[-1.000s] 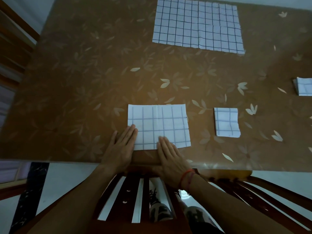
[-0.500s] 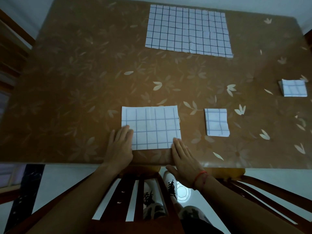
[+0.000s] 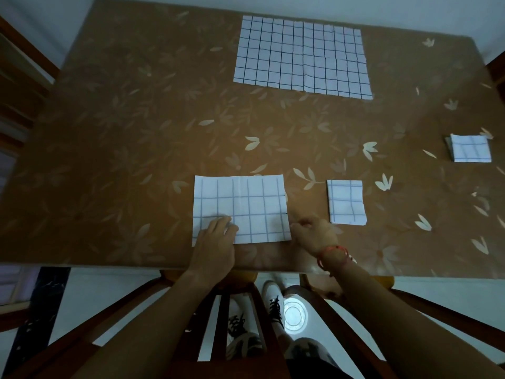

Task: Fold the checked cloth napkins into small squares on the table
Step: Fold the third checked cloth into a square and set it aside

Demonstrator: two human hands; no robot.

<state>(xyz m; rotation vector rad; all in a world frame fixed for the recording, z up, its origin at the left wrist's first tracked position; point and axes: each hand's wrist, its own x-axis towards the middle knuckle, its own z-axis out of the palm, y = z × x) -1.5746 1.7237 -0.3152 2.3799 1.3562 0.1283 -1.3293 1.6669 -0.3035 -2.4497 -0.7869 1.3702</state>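
A white checked napkin (image 3: pixel 246 203), folded to a rectangle, lies near the front edge of the brown flowered table (image 3: pixel 123 160). My left hand (image 3: pixel 216 239) rests palm down on its lower left part. My right hand (image 3: pixel 314 233) sits just off its lower right corner with the fingers curled toward the edge; whether they pinch the cloth is unclear. A small folded square (image 3: pixel 345 201) lies to the right. Another folded square (image 3: pixel 470 147) sits near the right edge. A large unfolded napkin (image 3: pixel 300 56) lies flat at the far side.
A wooden chair (image 3: pixel 240 310) stands under the table's front edge, between me and the table. Another chair (image 3: pixel 16 77) is at the left side. A white wall runs behind the far edge.
My right hand slid off the napkin's front edge and moved to its lower right corner, fingers curling. My left hand shifted slightly right, further onto the cloth. The camera moved closer.
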